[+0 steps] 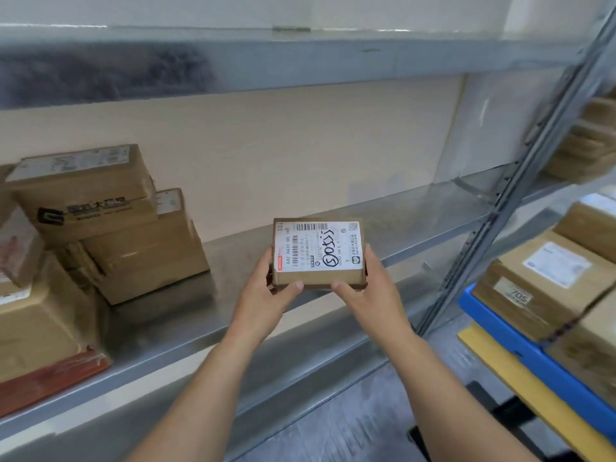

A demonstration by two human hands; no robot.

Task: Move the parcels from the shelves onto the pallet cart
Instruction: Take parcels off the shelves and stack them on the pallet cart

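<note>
A small brown cardboard parcel (318, 253) with a white shipping label and handwritten marks is held above the front of the metal shelf (333, 315). My left hand (266, 291) grips its left side, thumb on the near edge. My right hand (370, 291) grips its right side the same way. Several taped brown parcels (110, 221) are stacked on the left part of the shelf. At the right, the pallet cart (546, 371), with a blue and yellow edge, carries several boxes (546, 281).
A grey upright post (513, 201) of the shelving stands between the shelf bay and the cart. An upper shelf (300, 61) runs overhead. More parcels (586, 141) sit in the neighbouring bay at far right. Grey floor lies below the shelf.
</note>
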